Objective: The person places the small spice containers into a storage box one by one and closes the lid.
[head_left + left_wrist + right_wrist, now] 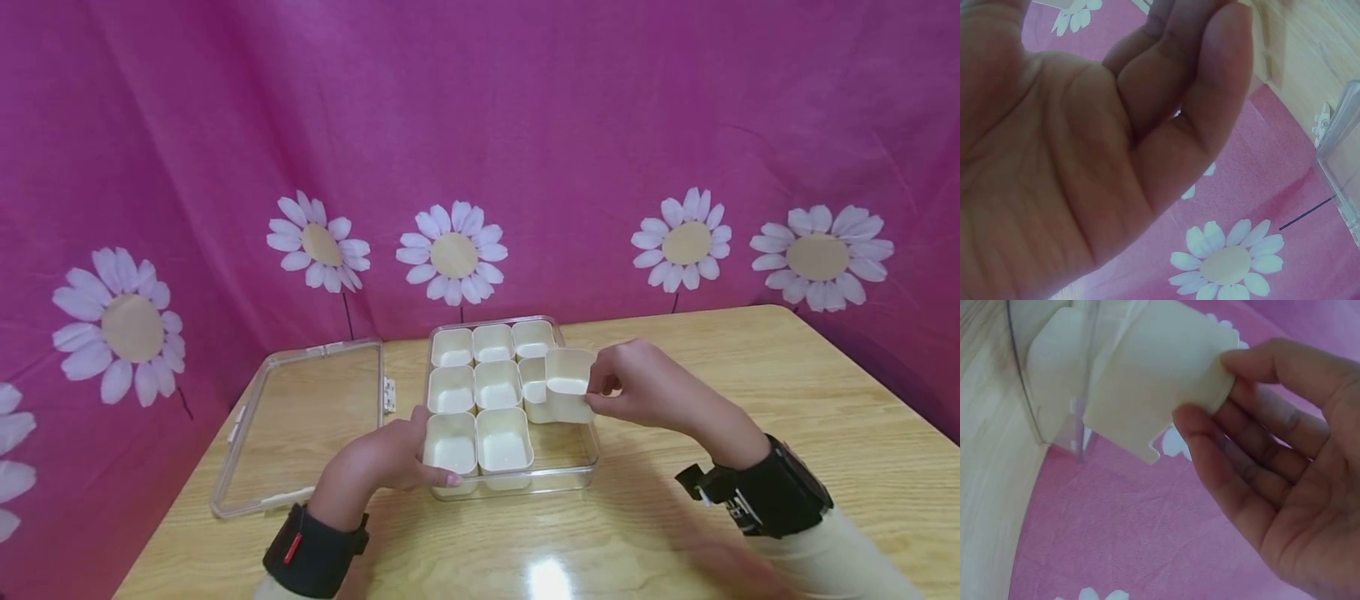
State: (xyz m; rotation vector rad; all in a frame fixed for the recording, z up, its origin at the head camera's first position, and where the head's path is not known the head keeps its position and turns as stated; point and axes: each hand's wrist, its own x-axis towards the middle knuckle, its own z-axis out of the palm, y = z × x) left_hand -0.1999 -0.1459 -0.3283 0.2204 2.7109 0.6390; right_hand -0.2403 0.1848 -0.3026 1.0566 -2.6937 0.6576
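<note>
A clear plastic box [562, 482] stands on the table with several cream square cups in rows inside it. My right hand [637, 385] pinches one cream cup [567, 402] by its right side, tilted above the right column. In the right wrist view, this held cup [1160, 369] shows between thumb and fingers, beside the clear wall. My left hand [390, 457] grips the box's front left corner, thumb along the front and fingers at the left side. The left wrist view shows the left palm and bent fingers [1166, 94]; the grip itself is out of sight there.
A clear hinged lid [311, 425] lies flat on the wooden table [712, 358], left of the box. Behind the table hangs a magenta cloth [525, 125] with large white daisies. The box's front right compartment shows bare floor.
</note>
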